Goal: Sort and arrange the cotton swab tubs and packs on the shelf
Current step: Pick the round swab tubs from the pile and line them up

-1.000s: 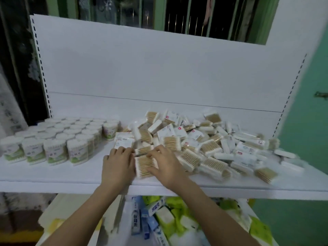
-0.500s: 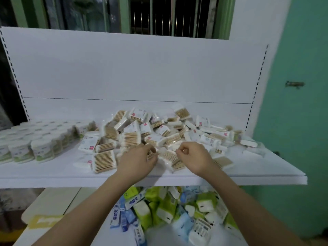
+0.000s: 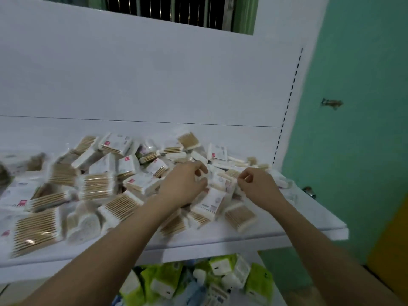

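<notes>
A loose heap of cotton swab packs [image 3: 97,186], clear wrappers with wooden sticks and white labels, covers the white shelf [image 3: 276,234]. Both my hands are in the right part of the heap. My left hand [image 3: 184,185] has its fingers curled on a white pack [image 3: 210,200] among the others. My right hand [image 3: 258,187] is curled, thumb and forefinger pinching the edge of a pack [image 3: 230,173]. A heart-shaped pack [image 3: 82,224] lies near the front left. Only a blurred tub [image 3: 3,175] shows at the left edge.
The shelf's white back panel [image 3: 154,80] rises behind the heap. A green wall [image 3: 357,140] stands close on the right. Below the shelf's front edge, a lower shelf holds green and white packets [image 3: 223,274].
The view has swung right, so the rows of tubs have left the frame. Both hands have moved from the heap's front left towards its right side.
</notes>
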